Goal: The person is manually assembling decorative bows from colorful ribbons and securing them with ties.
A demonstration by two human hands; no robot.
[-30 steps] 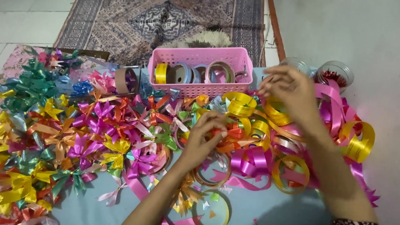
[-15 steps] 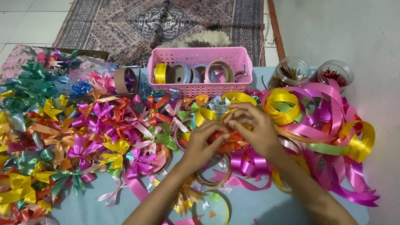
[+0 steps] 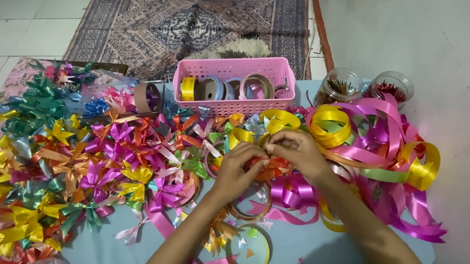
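Both hands, left hand (image 3: pixel 237 169) and right hand (image 3: pixel 296 150), now together, pinching the orange ribbon bow (image 3: pixel 269 167).

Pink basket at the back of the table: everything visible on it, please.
The pink basket is rectangular, looks like plastic, and has slotted walls and a plain rim. It stands upright on the light blue table, at its far edge, just in front of the patterned rug. Ribbon rolls stand on edge inside: yellow, bluish and pinkish ones. Loose bows crowd its front wall. Neither hand touches it.
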